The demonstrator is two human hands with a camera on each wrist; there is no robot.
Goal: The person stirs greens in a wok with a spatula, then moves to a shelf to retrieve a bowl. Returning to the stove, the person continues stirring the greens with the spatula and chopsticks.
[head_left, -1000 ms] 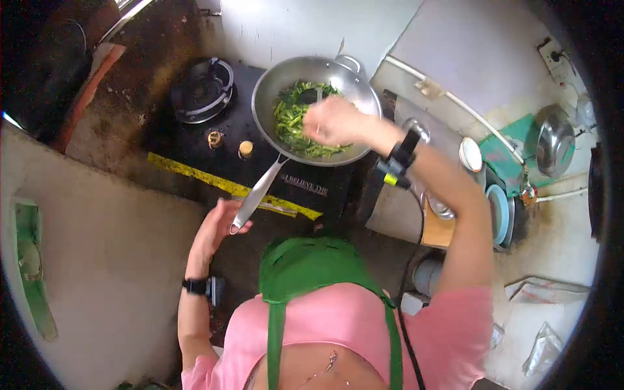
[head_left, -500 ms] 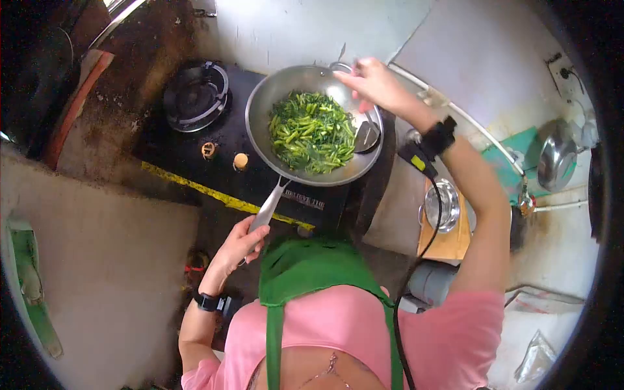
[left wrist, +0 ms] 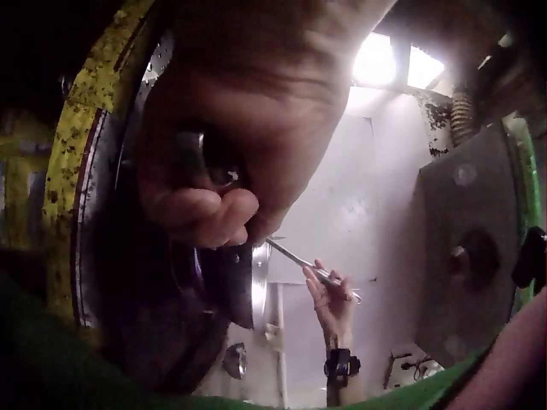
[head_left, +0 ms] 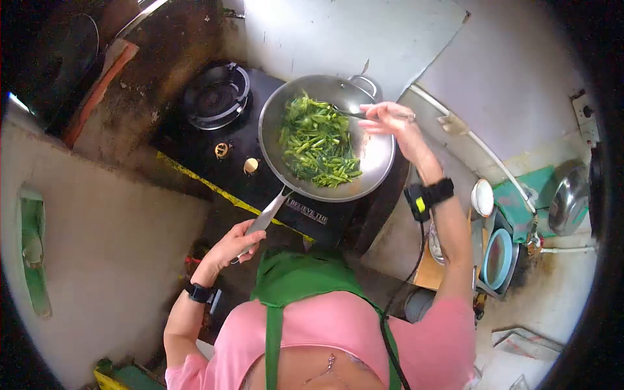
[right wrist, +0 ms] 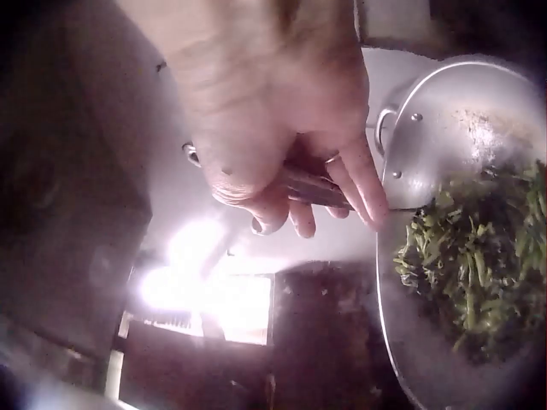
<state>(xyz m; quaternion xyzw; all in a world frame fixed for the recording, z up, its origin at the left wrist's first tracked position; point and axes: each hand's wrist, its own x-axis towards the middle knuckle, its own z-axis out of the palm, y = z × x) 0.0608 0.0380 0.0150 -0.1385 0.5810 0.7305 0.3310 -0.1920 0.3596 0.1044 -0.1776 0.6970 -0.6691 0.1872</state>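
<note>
A steel wok (head_left: 377, 146) holds chopped green vegetables (head_left: 318, 146), heaped left of its middle. My left hand (head_left: 237, 246) grips the wok's long handle (head_left: 268, 213); in the left wrist view the fingers of that hand (left wrist: 239, 145) curl round the handle's end. Over the wok's right rim, my right hand (head_left: 402, 127) holds a spatula by its handle (head_left: 354, 115), the far end at the greens. In the right wrist view the thumb and fingers of my right hand (right wrist: 282, 111) hold the dark handle (right wrist: 316, 188). The spatula's blade is hidden among the greens.
Left of the wok is a second burner (head_left: 216, 97), with two knobs below it on the black stove. At the right stand a white bowl (head_left: 481, 197), a blue basin (head_left: 498, 259) and a steel bowl (head_left: 569, 198). A pipe (head_left: 484, 146) runs along the wall.
My left hand, loosely by the handle at first, has closed round it. The spatula has gone from the wok's right side to the upper part of the greens, which are spread differently.
</note>
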